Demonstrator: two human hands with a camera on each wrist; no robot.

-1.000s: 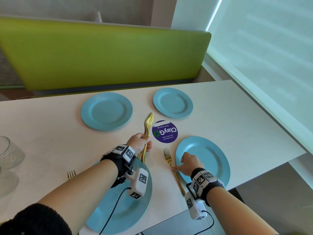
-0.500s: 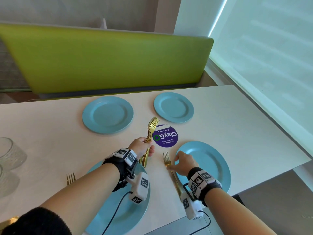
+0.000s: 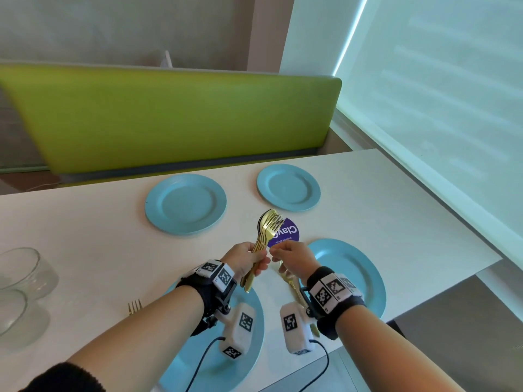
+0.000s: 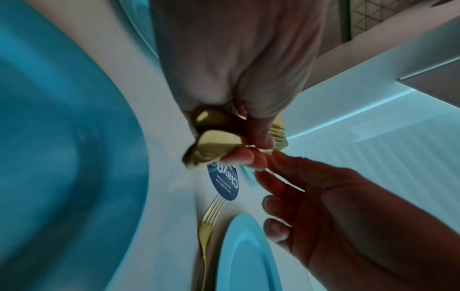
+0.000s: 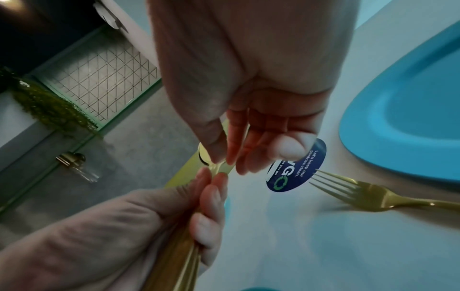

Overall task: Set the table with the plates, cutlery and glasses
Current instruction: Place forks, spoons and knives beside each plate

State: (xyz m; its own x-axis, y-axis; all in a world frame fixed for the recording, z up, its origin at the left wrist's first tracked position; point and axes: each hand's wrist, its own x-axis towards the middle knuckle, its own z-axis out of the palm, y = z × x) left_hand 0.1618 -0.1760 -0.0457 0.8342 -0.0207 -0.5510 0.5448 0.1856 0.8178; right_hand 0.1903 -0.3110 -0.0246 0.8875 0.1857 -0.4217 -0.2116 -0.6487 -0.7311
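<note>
My left hand grips a bundle of gold cutlery, forks and spoons, upright over the table between the near plates. My right hand meets it, thumb and fingers pinching one gold piece of the bundle just above the left hand's fingers. Blue plates lie at far left, far right, near right and near left. One gold fork lies left of the near right plate. Another fork lies left of the near left plate.
Two clear glasses stand at the table's left end. A round purple sticker is on the white table between the plates. A green bench back runs behind; the table's edge drops off at right.
My right hand left the fork lying by the near right plate and rose to the bundle, pinching a piece. My left hand lifted the bundle slightly.
</note>
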